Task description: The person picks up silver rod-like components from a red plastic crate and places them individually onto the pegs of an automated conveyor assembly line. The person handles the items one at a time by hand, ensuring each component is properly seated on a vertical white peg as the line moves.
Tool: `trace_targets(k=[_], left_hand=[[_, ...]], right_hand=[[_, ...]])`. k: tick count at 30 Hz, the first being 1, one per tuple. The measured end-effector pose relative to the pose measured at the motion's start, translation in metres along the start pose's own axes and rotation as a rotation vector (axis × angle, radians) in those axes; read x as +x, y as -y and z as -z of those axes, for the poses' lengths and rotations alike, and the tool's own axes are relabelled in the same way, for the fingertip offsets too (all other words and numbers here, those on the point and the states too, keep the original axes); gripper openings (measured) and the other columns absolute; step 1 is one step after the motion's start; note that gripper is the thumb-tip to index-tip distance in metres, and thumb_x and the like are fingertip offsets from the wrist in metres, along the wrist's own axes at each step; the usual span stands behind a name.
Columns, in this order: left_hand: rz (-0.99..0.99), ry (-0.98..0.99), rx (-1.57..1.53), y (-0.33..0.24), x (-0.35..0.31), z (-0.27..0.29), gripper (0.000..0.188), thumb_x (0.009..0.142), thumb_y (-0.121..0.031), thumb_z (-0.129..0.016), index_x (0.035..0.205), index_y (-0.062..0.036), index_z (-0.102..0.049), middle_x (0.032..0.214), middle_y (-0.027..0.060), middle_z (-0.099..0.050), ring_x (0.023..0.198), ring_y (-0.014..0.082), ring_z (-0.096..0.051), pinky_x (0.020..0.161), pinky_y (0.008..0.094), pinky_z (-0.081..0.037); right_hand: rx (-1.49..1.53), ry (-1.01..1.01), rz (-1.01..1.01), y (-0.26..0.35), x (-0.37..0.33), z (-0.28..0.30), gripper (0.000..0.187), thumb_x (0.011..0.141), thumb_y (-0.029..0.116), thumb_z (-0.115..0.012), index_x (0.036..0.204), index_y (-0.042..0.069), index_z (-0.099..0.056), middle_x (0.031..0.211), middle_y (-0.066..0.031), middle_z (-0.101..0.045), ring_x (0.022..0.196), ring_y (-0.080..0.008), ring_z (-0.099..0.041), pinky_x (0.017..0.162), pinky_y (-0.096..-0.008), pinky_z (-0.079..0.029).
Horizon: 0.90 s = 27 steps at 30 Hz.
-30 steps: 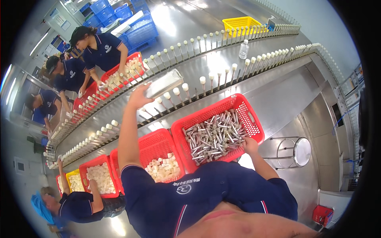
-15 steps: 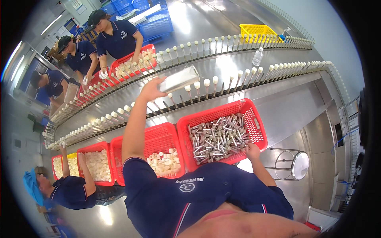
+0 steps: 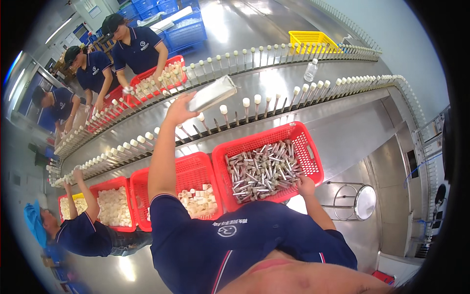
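My left hand (image 3: 179,110) reaches out over the near row of upright pins and grips one end of a whitish rectangular block (image 3: 212,94), which looks glossy and partly see-through. White cylindrical caps (image 3: 246,102) sit on many pins, while a few dark pins (image 3: 217,124) below the block are bare. Close to my body, my right hand (image 3: 306,185) curls at the near right rim of a red basket (image 3: 317,169). Inside that basket lies a heap of metal rods (image 3: 264,169) with thicker ends; some fingertips are hidden against it.
Left of it, another red basket (image 3: 169,169) holds cream cylinders (image 3: 199,200). A clear bottle (image 3: 311,70) and a yellow basket (image 3: 313,38) stand beyond. A co-worker (image 3: 90,230) works at lower left; several more people stand upper left. A round stool (image 3: 365,202) is at right.
The view has shifted slightly, moving most things left. The block in my left hand tilts a little more. The co-worker at lower left has lifted a hand from a basket toward the pins.
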<state>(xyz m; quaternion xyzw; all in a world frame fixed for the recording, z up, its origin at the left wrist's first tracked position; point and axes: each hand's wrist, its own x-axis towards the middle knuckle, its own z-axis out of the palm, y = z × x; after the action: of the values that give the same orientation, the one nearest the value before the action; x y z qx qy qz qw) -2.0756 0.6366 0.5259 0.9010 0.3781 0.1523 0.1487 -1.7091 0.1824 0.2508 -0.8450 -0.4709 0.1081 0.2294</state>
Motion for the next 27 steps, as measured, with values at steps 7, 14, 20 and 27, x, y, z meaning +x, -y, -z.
trace_targets(k=[7,14,20,27], left_hand=[[-0.037,0.040,-0.010,-0.007,0.000,-0.025,0.078,0.059,-0.031,-0.078,0.130,-0.0101,-0.053,0.107,0.0155,-0.057,0.103,0.0316,-0.056,0.091,0.0370,-0.044],[-0.093,0.034,-0.009,-0.013,0.006,0.013,0.078,0.058,-0.031,-0.077,0.130,-0.0117,-0.053,0.107,0.0161,-0.056,0.103,0.0317,-0.055,0.090,0.0381,-0.043],[-0.030,0.122,0.007,0.021,-0.020,-0.028,0.079,0.059,-0.032,-0.077,0.131,-0.0139,-0.052,0.112,0.0157,-0.056,0.108,0.0328,-0.053,0.093,0.0382,-0.042],[-0.095,-0.004,0.086,0.020,-0.007,-0.001,0.084,0.055,-0.036,-0.078,0.133,-0.0171,-0.051,0.116,0.0193,-0.054,0.111,0.0339,-0.052,0.096,0.0372,-0.042]], right_hand=[[0.010,0.030,-0.007,0.002,-0.006,0.015,0.026,0.077,0.018,-0.054,0.096,0.008,-0.070,0.083,-0.0152,-0.066,0.077,-0.0326,-0.064,0.071,-0.0429,-0.050],[-0.005,0.001,-0.022,0.012,-0.015,0.023,0.025,0.076,0.017,-0.054,0.094,0.009,-0.070,0.078,-0.0147,-0.065,0.073,-0.0317,-0.063,0.067,-0.0424,-0.050],[0.010,0.004,0.005,0.019,-0.015,0.021,0.026,0.076,0.017,-0.054,0.095,0.010,-0.070,0.078,-0.0146,-0.065,0.072,-0.0316,-0.063,0.067,-0.0423,-0.050],[-0.011,0.008,0.025,0.007,-0.010,-0.002,0.024,0.081,0.018,-0.055,0.097,0.009,-0.070,0.076,-0.0146,-0.064,0.072,-0.0312,-0.062,0.066,-0.0423,-0.048]])
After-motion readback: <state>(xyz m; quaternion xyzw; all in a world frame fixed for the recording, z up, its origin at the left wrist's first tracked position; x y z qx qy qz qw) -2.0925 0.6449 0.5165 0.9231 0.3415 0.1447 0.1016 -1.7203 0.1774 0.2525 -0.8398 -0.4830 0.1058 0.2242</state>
